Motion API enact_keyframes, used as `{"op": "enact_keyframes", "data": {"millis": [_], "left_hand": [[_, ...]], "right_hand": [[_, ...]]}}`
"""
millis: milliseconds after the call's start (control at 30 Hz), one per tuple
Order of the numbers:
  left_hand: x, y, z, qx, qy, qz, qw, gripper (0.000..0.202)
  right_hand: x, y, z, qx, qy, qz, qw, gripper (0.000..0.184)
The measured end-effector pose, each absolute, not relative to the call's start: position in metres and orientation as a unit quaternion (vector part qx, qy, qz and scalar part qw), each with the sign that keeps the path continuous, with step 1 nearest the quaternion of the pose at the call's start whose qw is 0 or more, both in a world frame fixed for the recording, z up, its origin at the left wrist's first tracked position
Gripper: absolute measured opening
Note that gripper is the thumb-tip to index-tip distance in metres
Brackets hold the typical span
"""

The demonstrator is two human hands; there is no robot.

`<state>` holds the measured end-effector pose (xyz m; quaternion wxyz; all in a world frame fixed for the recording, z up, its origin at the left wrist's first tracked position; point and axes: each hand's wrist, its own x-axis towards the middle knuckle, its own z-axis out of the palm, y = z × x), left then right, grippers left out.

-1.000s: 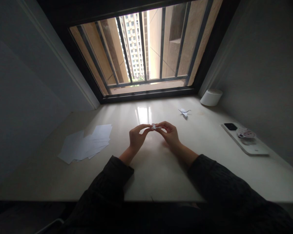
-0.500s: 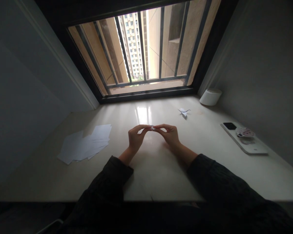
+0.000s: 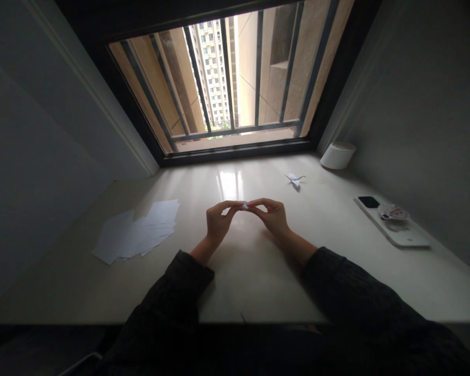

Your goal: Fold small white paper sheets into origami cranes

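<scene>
Between my two hands is a small piece of folded white paper (image 3: 245, 206), mostly covered by the fingertips. My left hand (image 3: 220, 218) pinches it from the left with thumb and forefinger. From the other side my right hand (image 3: 272, 215) grips it in the same kind of pinch. Both hands are raised over the middle of the white counter (image 3: 254, 292), their fingertips almost meeting. Beyond them, to the right, a folded paper crane (image 3: 295, 180) rests on the counter. How the held paper is folded cannot be made out.
Several loose white paper sheets (image 3: 119, 235) lie overlapping on the left. On the right is a white phone (image 3: 405, 236) with a round grip on its back. A white cylindrical object (image 3: 338, 155) stands in the back right corner, near the barred window (image 3: 235, 141).
</scene>
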<state>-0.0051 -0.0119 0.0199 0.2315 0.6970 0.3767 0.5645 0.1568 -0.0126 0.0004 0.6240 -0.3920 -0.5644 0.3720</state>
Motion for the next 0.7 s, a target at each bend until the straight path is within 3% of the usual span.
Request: {"op": "enact_keyframes", "data": {"millis": [300,700], "left_hand": [[-0.0015,-0.0139,0.0197,0.686,0.374,0.567,0.260,0.014],[-0.0033,-0.0114,0.0159,0.690,0.377,0.582,0.207,0.011]], "right_hand": [[0.1604,-0.0164,0.0022,-0.391,-0.603,0.287,0.633,0.013],[0.1570,-0.0117,0.0021,-0.377,-0.563,0.380,0.630,0.016]]}}
